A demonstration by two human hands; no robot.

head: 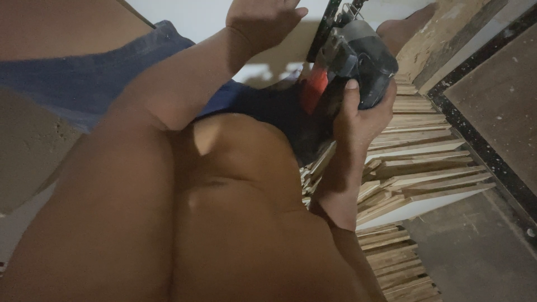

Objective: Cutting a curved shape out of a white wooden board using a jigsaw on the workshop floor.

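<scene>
My right hand (361,114) is wrapped around the handle of a dark grey power saw (363,56) that has a red part on its left side. The saw's front sits against a pale board (279,50) at the top of the view. My left hand (260,19) lies on that board with its fingers spread, just left of the saw. The saw's blade is hidden behind the tool body and my arm.
My bare body and leg (168,223) and blue shorts (67,78) fill the left and middle. A heap of thin wooden strips (425,151) lies right of the saw, with more strips (397,263) lower down. A dark-edged slab (498,95) and grey floor (475,251) are at the right.
</scene>
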